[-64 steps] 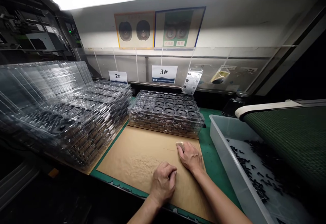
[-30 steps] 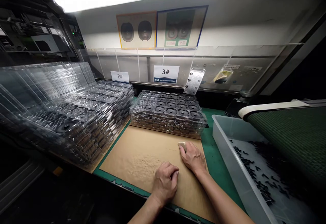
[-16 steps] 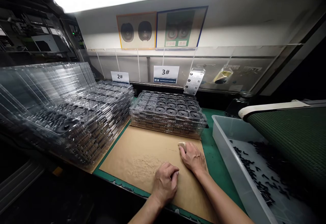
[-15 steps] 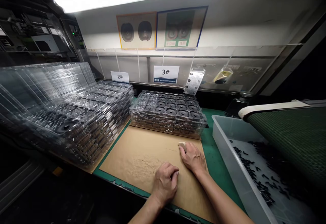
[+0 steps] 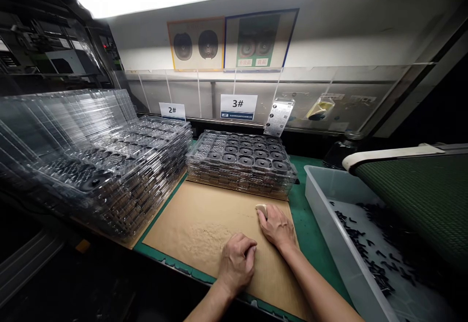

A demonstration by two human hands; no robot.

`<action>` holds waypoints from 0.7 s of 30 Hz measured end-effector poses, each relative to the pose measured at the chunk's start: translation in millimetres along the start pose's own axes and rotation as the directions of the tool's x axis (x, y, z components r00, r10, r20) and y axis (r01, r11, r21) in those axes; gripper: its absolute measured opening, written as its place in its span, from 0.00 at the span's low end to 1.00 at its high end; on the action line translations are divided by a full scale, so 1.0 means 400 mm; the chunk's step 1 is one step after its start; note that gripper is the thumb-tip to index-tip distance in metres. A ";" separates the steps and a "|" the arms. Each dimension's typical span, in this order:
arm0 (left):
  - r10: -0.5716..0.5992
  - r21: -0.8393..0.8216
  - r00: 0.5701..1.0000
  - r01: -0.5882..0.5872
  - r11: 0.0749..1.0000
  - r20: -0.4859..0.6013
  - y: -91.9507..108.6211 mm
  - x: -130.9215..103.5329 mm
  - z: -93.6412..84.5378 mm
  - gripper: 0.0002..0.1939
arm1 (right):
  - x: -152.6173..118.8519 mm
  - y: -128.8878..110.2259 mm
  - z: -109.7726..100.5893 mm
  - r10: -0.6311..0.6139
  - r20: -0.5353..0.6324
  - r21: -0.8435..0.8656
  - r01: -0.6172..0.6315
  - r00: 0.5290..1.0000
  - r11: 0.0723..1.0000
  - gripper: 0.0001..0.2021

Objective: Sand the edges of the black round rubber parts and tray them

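Note:
My right hand (image 5: 277, 225) rests on the brown cardboard sheet (image 5: 175, 214), closed round a small beige, block-like piece (image 5: 261, 209) that shows at the fingertips. Its exact kind is not clear. Nearer the front edge, my left hand (image 5: 237, 261) lies on the same cardboard as a loose fist, thumb against the curled fingers. The inside of that fist is hidden. Beyond both hands stands a stack of clear plastic trays (image 5: 241, 178), the top one holding round black parts (image 5: 245, 151) in its right-hand pockets.
A taller stack of clear trays (image 5: 146, 175) rises at left. To the right, a translucent bin (image 5: 325, 205) holds many small black pieces (image 5: 378, 273), below a green conveyor belt (image 5: 420, 180). Number cards (image 5: 238, 106) hang on the back panel. The cardboard is wrinkled at its middle.
Both hands and the beige piece stay where they were. A tiny indicator light in the far left background has turned from green to red.

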State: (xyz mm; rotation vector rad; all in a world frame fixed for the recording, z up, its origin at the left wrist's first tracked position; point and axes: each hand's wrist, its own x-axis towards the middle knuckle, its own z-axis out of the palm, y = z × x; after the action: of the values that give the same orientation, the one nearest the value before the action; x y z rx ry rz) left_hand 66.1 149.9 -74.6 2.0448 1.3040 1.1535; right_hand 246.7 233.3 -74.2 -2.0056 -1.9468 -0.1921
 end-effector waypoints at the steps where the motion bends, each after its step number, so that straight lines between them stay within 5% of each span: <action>1: 0.000 0.000 1.000 0.000 1.000 0.000 0.000 0.000 0.000 0.11 | 0.000 0.000 0.000 0.001 0.001 -0.001 -0.001 1.000 1.000 0.08; 21: 0.000 0.004 1.000 0.000 1.000 0.003 0.000 -0.001 0.000 0.12 | 0.002 -0.002 0.002 0.010 0.010 -0.024 -0.010 1.000 1.000 0.08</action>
State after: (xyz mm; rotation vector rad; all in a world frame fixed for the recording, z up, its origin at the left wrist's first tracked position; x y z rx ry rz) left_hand 65.8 149.7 -74.8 2.0483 1.3061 1.1482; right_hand 245.9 234.2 -74.7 -2.0349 -1.9496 -0.2043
